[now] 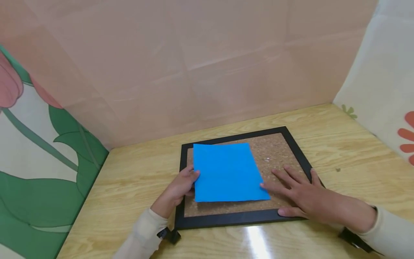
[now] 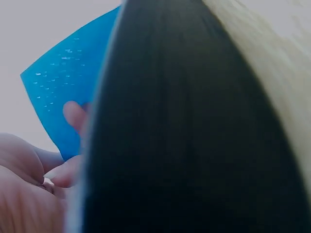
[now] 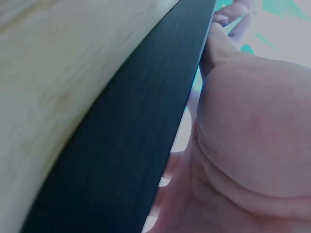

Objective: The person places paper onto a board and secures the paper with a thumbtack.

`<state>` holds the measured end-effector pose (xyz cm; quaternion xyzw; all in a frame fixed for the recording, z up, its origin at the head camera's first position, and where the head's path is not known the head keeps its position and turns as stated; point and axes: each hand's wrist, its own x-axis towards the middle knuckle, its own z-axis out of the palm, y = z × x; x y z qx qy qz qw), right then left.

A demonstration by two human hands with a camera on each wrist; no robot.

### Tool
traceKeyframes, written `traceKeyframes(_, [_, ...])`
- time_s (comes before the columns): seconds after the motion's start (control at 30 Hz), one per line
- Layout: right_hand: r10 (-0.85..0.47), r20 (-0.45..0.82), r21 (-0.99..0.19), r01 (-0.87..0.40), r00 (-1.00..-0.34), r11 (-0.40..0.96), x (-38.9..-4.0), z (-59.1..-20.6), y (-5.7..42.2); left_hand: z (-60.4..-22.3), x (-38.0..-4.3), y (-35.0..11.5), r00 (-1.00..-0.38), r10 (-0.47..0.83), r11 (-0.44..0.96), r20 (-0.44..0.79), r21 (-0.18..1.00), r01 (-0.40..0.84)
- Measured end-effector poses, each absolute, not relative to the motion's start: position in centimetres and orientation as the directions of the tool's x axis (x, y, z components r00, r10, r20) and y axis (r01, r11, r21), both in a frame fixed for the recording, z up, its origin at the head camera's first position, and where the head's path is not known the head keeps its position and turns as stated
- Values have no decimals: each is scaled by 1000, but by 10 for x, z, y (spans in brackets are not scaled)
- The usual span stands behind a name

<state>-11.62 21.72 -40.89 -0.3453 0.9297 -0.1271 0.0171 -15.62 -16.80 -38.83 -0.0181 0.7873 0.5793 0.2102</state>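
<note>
A blue sheet of paper lies over the left and middle part of a black-framed cork board. My left hand pinches the sheet's left edge, thumb on top and the other fingers underneath. Small pale marks speckle the sheet's face in the left wrist view. Fingers spread, my right hand rests on the board's right side and frame. Its index fingertip touches or nearly touches the sheet's lower right edge. The black frame hides part of that hand in the right wrist view.
The board lies on a wood-grain table. A small white mark shows on the cork. Behind the table hangs a pinkish sheet; floral-patterned covers stand at the left and right. Black straps sit on both wrists.
</note>
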Motion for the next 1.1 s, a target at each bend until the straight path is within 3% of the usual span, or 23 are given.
traceKeyframes(0.43, [-657, 76, -233, -654, -750, 719, -117, -411, 217, -391, -157, -168, -913, 235, 318, -333, 914, -252])
traceKeyframes(1.1, [-685, 63, -271, -673, -726, 688, -118, -414, 222, -388, -157, -173, -925, 186, 464, -332, 859, -216])
